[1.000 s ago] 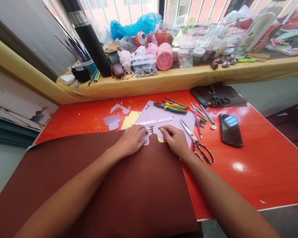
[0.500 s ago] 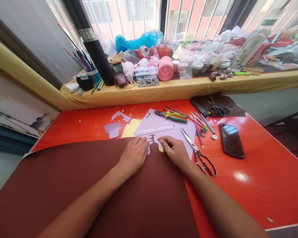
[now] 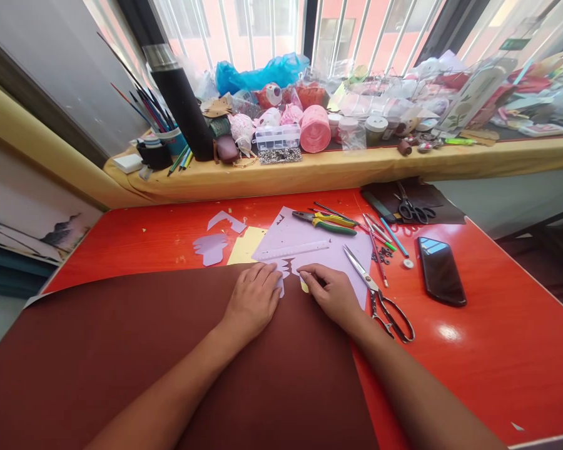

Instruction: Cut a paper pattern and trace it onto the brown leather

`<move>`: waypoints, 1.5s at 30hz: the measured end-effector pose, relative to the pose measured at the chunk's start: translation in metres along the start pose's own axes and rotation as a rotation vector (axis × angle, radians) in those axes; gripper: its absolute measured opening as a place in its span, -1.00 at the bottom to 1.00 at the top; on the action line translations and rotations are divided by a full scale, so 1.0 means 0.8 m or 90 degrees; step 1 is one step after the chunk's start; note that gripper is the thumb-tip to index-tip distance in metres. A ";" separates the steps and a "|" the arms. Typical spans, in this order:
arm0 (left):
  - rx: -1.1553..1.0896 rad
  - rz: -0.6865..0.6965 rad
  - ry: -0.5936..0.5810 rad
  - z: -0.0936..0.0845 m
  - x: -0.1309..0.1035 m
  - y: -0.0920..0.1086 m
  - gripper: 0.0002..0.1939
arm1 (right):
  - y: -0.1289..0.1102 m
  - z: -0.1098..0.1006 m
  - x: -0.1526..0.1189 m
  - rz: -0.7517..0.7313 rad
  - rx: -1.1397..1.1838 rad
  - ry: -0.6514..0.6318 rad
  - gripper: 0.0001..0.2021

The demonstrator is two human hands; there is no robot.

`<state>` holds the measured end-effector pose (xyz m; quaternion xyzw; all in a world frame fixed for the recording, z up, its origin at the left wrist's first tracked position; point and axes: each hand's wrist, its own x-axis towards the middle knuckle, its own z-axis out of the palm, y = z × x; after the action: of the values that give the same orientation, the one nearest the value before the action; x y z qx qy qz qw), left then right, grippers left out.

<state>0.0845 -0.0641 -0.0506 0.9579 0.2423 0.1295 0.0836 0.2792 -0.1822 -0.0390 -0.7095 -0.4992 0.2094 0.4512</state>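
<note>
A large dark brown sheet (image 3: 281, 362) covers the near left of the table. My left hand (image 3: 254, 292) lies palm down on its far edge, fingers stretched out, beside a small lilac paper cutout (image 3: 281, 284) with a jagged edge that is partly covered by the hand. Thumb and forefinger of my right hand (image 3: 327, 286) are closed together at a second small paper cutout (image 3: 304, 285), lilac with a yellow part, mostly hidden by the fingers. Between the two cutouts the brown sheet shows through. Behind them a clear ruler (image 3: 293, 249) rests on a lilac paper sheet (image 3: 281, 228).
Silver scissors (image 3: 378, 291) lie right of my right hand, with pliers (image 3: 326, 222), pencils (image 3: 378, 240) and a phone (image 3: 441, 270) beyond. At the left are lilac paper scraps (image 3: 209, 249) and yellow paper (image 3: 246, 245). A crowded windowsill (image 3: 263, 175) runs along the back.
The view has shifted slightly, so the table's things sit a little differently in frame. Both hands keep nearly the same place and pose at the cutouts.
</note>
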 end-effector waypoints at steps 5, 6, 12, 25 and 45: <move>0.010 0.002 -0.004 0.002 0.000 0.001 -0.52 | -0.002 0.001 0.000 -0.010 -0.012 -0.012 -0.75; 0.011 0.000 -0.005 0.002 0.001 0.002 -0.50 | -0.002 0.000 0.000 -0.015 -0.019 -0.016 -0.76; 0.034 -0.007 -0.008 0.005 0.004 0.003 -0.47 | -0.001 0.001 0.002 -0.049 -0.080 -0.034 -0.75; 0.052 -0.004 -0.030 0.009 0.006 0.003 -0.48 | -0.002 0.001 0.004 -0.049 -0.090 -0.051 -0.75; 0.078 -0.021 -0.028 0.006 0.007 0.008 -0.48 | -0.005 -0.011 0.008 0.154 0.207 0.074 -0.69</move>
<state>0.0932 -0.0672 -0.0526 0.9597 0.2635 0.0920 0.0322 0.2860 -0.1800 -0.0303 -0.6929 -0.3434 0.2988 0.5592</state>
